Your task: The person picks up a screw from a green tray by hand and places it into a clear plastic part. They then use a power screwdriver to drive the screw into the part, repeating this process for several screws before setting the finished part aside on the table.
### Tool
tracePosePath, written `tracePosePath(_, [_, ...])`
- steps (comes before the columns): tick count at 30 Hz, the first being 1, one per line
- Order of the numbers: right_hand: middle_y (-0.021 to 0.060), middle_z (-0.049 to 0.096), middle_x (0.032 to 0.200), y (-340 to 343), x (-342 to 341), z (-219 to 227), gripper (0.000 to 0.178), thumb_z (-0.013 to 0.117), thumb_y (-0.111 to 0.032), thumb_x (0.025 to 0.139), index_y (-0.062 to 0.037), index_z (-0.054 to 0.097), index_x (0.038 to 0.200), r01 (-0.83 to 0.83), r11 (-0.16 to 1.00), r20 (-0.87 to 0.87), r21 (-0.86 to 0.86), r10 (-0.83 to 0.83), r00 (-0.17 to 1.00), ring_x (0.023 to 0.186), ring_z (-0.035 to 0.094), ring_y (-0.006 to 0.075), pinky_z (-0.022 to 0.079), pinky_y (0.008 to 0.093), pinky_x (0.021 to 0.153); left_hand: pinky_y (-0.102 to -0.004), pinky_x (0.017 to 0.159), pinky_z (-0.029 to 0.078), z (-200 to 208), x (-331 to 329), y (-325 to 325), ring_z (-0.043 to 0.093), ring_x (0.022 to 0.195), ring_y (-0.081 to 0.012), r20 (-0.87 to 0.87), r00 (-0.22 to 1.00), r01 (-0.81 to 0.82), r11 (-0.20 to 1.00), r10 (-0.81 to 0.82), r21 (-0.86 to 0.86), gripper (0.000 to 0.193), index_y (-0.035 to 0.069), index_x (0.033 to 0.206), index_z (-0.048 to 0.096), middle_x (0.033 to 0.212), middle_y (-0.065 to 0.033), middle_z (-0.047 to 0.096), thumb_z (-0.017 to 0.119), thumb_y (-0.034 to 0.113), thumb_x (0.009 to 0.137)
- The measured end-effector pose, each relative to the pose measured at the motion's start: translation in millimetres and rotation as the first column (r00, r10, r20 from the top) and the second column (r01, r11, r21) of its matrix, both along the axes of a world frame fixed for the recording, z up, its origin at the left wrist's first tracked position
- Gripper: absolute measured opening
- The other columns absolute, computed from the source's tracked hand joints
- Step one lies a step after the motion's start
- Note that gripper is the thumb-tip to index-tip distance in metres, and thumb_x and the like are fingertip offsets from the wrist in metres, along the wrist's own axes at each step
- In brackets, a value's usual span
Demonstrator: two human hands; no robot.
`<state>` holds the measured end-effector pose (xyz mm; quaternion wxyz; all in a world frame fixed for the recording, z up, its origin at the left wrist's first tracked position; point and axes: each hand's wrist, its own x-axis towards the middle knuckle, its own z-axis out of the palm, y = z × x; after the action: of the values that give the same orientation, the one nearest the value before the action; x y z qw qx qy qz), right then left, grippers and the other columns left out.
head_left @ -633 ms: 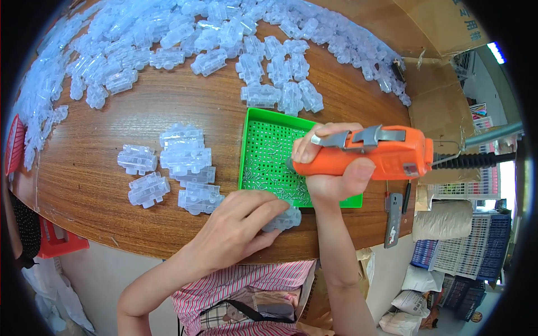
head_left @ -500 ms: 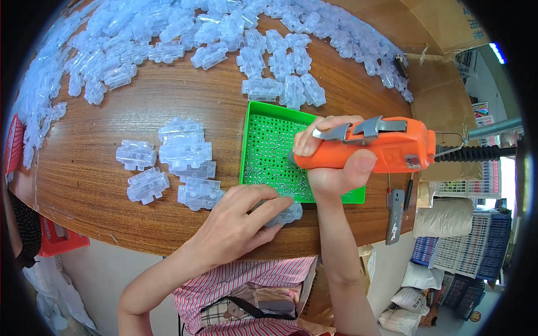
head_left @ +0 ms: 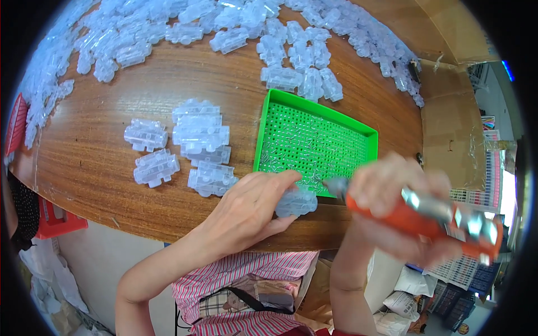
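Your left hand (head_left: 246,204) is clamping a clear plastic part (head_left: 297,204) by the desk's (head_left: 106,185) near edge, your right hand (head_left: 392,187) is gripping an orange driver (head_left: 404,219) (quite blurred), pointing toward the green tray (head_left: 325,113).

With the one green tray (head_left: 376,147) as the clock's centre, there are two hands: one left hand (head_left: 246,207) between seven and eight o'clock, one right hand (head_left: 392,193) at four. The right has one orange power tool (head_left: 392,221); the left has one clear part (head_left: 297,203), just past six. At nine lie two separate parts (head_left: 157,168) and one overlapping cluster (head_left: 200,134), at least four deep. Three parts (head_left: 310,85) line the tray's twelve o'clock side. The outer heap (head_left: 123,33), nine round to two, and the metal pieces (head_left: 316,178) inside are too many to count. Far out at nine stands one red basket (head_left: 15,126); at five, three white bags (head_left: 402,303).
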<state>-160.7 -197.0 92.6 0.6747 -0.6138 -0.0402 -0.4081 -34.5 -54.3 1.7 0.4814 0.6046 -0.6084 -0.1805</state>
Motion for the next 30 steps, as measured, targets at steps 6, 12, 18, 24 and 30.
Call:
tracePosePath(6, [0.0104,0.058,0.072,23.2,-8.6,5.7,0.075,0.053,-0.073,0.084,-0.0022,0.05,0.108,0.035,0.95,-0.026,-0.309,-0.046,0.999,0.063,0.057,0.0223,0.051,0.0356,0.053,-0.0411,0.09,0.048,2.2,0.2,-3.1,0.062,0.103,-0.0314,-0.001,1.0,0.016,1.0,-0.016,0.007,0.068,0.003,0.129,0.045,0.111,-0.0122,0.065,0.081,0.017,0.074])
tracePosePath(12, [0.0132,0.059,0.073,23.1,-3.6,-6.5,0.08,0.054,-0.077,0.081,-0.0007,0.05,0.105,0.008,0.978,-0.065,-0.208,-0.022,0.998,0.063,0.057,0.0244,0.051,0.0353,0.054,-0.042,0.089,0.048,1.6,-1.0,-2.7,0.061,0.104,-0.0324,-0.02,1.0,0.021,1.0,-0.021,-0.001,0.068,0.003,0.129,0.045,0.114,-0.014,0.063,0.081,0.017,0.073])
tracePosePath(18, [0.0132,0.059,0.072,23.7,6.5,-14.2,0.079,0.058,-0.078,0.076,-0.0025,0.048,0.097,-0.029,0.95,-0.037,-0.311,0.019,0.999,0.064,0.058,0.0244,0.05,0.0375,0.055,-0.0441,0.089,0.048,0.4,-0.1,-5.5,0.06,0.104,-0.0353,-0.021,1.0,0.022,0.999,-0.023,-0.024,0.061,0.003,0.127,0.048,0.114,-0.0167,0.061,0.078,0.019,0.075])
tracePosePath(24, [0.0132,0.059,0.071,30.5,9.7,-15.3,0.082,0.056,-0.076,0.079,0.0014,0.05,0.104,-0.041,0.952,-0.037,-0.302,0.032,0.999,0.064,0.057,0.0234,0.05,0.0364,0.057,-0.0451,0.092,0.047,-4.2,-1.9,-4.0,0.058,0.107,-0.0351,-0.011,0.999,0.032,0.998,-0.032,-0.056,0.06,0.003,0.129,0.048,0.116,-0.0171,0.06,0.075,0.02,0.078])
tracePosePath(30, [0.0112,0.058,0.066,33.3,7.0,6.5,0.077,0.053,-0.072,0.084,0.0003,0.048,0.111,0.194,0.981,0.099,0.001,-0.194,0.976,0.054,0.055,0.0213,0.049,0.03,0.047,-0.043,0.092,0.047,5.9,6.1,7.6,0.059,0.104,-0.0327,0.088,0.996,-0.023,0.993,0.034,-0.12,0.061,0.004,0.131,0.048,0.111,-0.0157,0.06,0.074,0.018,0.079])
